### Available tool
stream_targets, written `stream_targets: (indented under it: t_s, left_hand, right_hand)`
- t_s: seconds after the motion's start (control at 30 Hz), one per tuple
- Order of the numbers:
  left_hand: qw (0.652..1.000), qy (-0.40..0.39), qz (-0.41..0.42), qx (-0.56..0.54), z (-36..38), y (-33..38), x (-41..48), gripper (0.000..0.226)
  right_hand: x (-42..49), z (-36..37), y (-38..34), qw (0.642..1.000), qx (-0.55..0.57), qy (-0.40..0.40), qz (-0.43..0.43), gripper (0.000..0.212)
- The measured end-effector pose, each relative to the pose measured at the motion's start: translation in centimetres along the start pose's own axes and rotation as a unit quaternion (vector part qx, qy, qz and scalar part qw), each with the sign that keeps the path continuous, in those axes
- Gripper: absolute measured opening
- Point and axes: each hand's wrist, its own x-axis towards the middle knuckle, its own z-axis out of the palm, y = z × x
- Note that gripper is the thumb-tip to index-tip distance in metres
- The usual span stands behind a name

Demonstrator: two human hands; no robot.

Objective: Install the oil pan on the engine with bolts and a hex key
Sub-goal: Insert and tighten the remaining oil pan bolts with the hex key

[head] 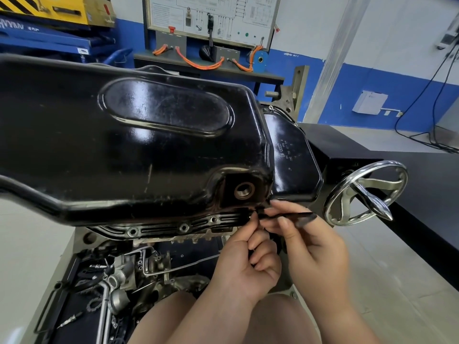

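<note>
The black oil pan [139, 145] sits on the upturned engine and fills the left and middle of the view. Its drain hole [244, 190] faces me. Three bolt holes show along the near flange [183, 228]. My right hand [310, 244] pinches a black hex key [293, 215] that lies level, its tip at the flange just below the drain hole. My left hand [248, 264] is curled beneath it, its fingertips pinching at the key's tip by the flange. A bolt there is hidden by the fingers.
A chrome handwheel [367, 192] of the engine stand juts out to the right of my hands. Below the pan, engine parts, pipes and loose tools [119, 279] lie on a dark tray. A black bench [409, 184] runs along the right. A training board [211, 21] stands behind.
</note>
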Motion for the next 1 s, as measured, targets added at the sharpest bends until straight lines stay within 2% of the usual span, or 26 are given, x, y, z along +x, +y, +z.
stream_targets:
  t_s: [0.1,0.3,0.47,0.77,0.9,1.0]
  left_hand:
    - [1.000,-0.001,0.001,0.005,0.0,-0.1,0.0,0.022]
    - [1.000,0.001,0.001,0.022,0.2,0.0,-0.1,0.023]
    - [1.000,0.007,0.011,0.026,0.4,-0.2,-0.2,0.018]
    - [0.999,-0.026,0.010,0.029,0.4,-0.6,-0.3,0.021]
    - [0.999,-0.021,0.026,0.020,0.5,-1.0,-0.2,0.012]
    - [0.999,-0.017,0.029,0.013,0.6,-1.1,-0.2,0.015]
  right_hand:
    - [0.2,0.2,-0.1,0.999,-0.004,0.034,0.017,0.016]
    - [0.3,0.4,-0.3,0.999,0.009,0.041,0.023,0.010]
    - [-0.2,0.1,0.0,0.999,0.036,0.007,0.026,0.030]
    - [0.4,0.1,0.0,0.998,-0.002,0.055,0.037,0.021]
    - [0.2,-0.4,-0.3,0.999,-0.030,0.015,0.022,0.032]
    - [-0.2,-0.9,-0.5,0.999,-0.032,-0.020,0.008,0.041]
